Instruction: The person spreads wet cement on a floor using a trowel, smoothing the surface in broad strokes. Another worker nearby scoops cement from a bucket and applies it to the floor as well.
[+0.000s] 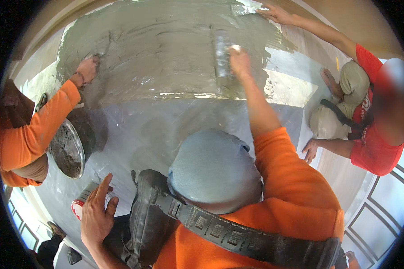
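My right hand (240, 62) is closed round the handle of a plastering trowel (222, 54), its long metal blade smeared by motion. The blade lies on a broad layer of wet grey mortar (157, 49). My left hand (98, 215) is open, fingers apart and holding nothing, beside a can with a red and white end (78, 207). A blue-grey cloth-covered shape (215, 170) fills the middle, next to my orange right sleeve (296, 170). A black bag (152, 210) and its wide strap lie between my arms.
At left, an orange-sleeved co-worker's hand (87, 71) works in the mortar above a bucket of mortar (69, 148). At right crouches a co-worker in red (377, 134), one hand on a trowel (244, 10), the other on the grey surface (292, 121).
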A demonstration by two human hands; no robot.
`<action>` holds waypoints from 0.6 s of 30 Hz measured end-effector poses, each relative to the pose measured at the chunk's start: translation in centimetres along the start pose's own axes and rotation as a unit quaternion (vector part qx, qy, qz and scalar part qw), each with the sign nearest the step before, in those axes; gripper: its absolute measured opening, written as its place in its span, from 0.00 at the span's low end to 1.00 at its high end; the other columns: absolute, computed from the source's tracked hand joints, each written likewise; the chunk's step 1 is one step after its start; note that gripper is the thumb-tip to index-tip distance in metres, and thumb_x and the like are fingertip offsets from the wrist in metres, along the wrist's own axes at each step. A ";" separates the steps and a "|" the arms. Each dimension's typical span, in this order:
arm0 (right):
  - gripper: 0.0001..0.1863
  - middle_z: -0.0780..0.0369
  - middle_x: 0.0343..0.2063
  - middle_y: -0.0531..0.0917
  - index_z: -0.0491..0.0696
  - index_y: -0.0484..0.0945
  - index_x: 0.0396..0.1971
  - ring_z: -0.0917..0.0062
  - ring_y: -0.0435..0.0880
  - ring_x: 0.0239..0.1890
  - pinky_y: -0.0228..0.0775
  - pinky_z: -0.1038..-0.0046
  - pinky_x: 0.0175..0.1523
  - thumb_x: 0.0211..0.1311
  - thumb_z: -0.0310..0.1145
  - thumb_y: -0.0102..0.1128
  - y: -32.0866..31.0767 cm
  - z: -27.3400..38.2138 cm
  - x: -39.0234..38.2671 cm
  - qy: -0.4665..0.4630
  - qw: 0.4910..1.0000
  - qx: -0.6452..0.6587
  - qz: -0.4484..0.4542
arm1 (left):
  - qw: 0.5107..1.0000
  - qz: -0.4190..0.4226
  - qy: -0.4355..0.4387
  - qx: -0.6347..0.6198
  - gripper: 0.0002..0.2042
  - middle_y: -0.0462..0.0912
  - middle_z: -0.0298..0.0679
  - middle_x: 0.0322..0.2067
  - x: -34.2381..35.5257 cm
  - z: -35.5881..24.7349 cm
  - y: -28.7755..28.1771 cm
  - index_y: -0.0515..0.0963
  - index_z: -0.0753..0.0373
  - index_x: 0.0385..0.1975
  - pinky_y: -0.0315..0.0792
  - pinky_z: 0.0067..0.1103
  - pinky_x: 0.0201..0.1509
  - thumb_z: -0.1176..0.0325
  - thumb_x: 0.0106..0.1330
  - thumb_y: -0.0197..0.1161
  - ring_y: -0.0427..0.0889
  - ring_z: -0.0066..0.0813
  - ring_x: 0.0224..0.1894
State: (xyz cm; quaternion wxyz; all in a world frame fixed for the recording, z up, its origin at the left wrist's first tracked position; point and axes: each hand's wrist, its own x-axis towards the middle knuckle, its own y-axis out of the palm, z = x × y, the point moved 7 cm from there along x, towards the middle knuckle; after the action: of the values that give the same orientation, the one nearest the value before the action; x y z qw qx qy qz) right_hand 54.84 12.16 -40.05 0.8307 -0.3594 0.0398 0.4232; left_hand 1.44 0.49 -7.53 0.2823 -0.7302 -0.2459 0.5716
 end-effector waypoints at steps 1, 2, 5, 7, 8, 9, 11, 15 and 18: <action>0.29 0.43 0.45 0.88 0.37 0.76 0.58 0.51 0.91 0.38 0.85 0.55 0.39 0.72 0.48 0.60 2.2 2.4 -1.4 -0.015 1.000 0.003 0.022 | 1.000 0.000 -0.009 -0.003 0.29 0.85 0.53 0.52 -0.2 0.2 0.1 0.68 0.57 0.74 0.74 0.40 0.63 0.66 0.72 0.63 0.83 0.53 0.57; 0.29 0.43 0.45 0.87 0.37 0.76 0.58 0.50 0.91 0.38 0.85 0.55 0.42 0.72 0.48 0.60 3.9 4.5 -2.6 -0.031 0.999 0.003 0.039 | 1.000 0.002 -0.014 -0.003 0.29 0.85 0.53 0.52 -0.1 0.2 0.1 0.68 0.57 0.74 0.74 0.40 0.63 0.66 0.72 0.63 0.83 0.53 0.57; 0.28 0.41 0.46 0.87 0.38 0.75 0.58 0.45 0.89 0.45 0.80 0.51 0.53 0.72 0.47 0.60 7.8 6.3 -3.2 -0.054 0.997 -0.024 0.044 | 1.000 0.010 -0.007 -0.001 0.29 0.85 0.53 0.53 0.3 -0.1 -0.1 0.68 0.57 0.74 0.74 0.40 0.63 0.66 0.72 0.63 0.83 0.53 0.58; 0.27 0.41 0.46 0.87 0.39 0.75 0.58 0.43 0.87 0.48 0.77 0.49 0.58 0.71 0.46 0.60 9.4 7.2 -3.6 -0.082 0.994 -0.072 0.026 | 1.000 0.005 0.006 -0.008 0.29 0.85 0.53 0.52 0.6 0.0 0.0 0.68 0.57 0.74 0.74 0.40 0.62 0.66 0.72 0.63 0.83 0.52 0.58; 0.26 0.41 0.45 0.87 0.39 0.76 0.57 0.44 0.88 0.47 0.77 0.50 0.56 0.71 0.46 0.61 9.8 7.4 -3.7 -0.086 0.994 -0.063 0.035 | 1.000 0.006 0.003 -0.003 0.29 0.85 0.53 0.52 0.7 0.0 0.0 0.68 0.57 0.74 0.74 0.40 0.62 0.67 0.72 0.63 0.83 0.52 0.57; 0.25 0.41 0.45 0.87 0.39 0.77 0.55 0.45 0.88 0.46 0.77 0.50 0.55 0.71 0.47 0.61 10.3 7.6 -4.2 -0.091 0.993 -0.054 0.045 | 1.000 0.008 -0.002 0.001 0.29 0.85 0.53 0.52 0.7 0.2 0.0 0.68 0.57 0.74 0.74 0.40 0.62 0.67 0.72 0.63 0.83 0.52 0.57; 0.25 0.41 0.44 0.87 0.40 0.77 0.54 0.45 0.87 0.47 0.77 0.50 0.53 0.71 0.47 0.61 10.0 8.0 -6.0 -0.109 0.991 -0.061 0.056 | 1.000 0.009 -0.011 0.000 0.29 0.85 0.53 0.52 0.6 0.7 0.1 0.68 0.58 0.74 0.74 0.40 0.62 0.67 0.72 0.63 0.83 0.53 0.56; 0.26 0.41 0.44 0.87 0.43 0.73 0.59 0.43 0.86 0.49 0.76 0.48 0.54 0.71 0.47 0.60 5.1 8.5 -7.3 -0.134 0.976 -0.165 0.035 | 1.000 0.000 -0.014 -0.009 0.29 0.85 0.53 0.52 0.2 1.2 0.2 0.68 0.58 0.73 0.74 0.40 0.61 0.68 0.72 0.63 0.83 0.53 0.56; 0.26 0.41 0.43 0.87 0.45 0.70 0.61 0.43 0.86 0.50 0.76 0.46 0.55 0.74 0.47 0.57 0.4 4.4 -4.1 -0.111 0.960 -0.255 -0.022 | 1.000 -0.005 0.016 -0.007 0.29 0.85 0.54 0.52 0.8 0.6 0.2 0.68 0.58 0.73 0.74 0.41 0.61 0.68 0.71 0.63 0.83 0.53 0.55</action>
State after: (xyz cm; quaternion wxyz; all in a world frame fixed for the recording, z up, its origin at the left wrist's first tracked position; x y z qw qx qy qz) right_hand 50.87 12.33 -35.47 0.7197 -0.5111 -0.1703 0.4379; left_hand 1.07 0.98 -8.32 0.2836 -0.7398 -0.2489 0.5570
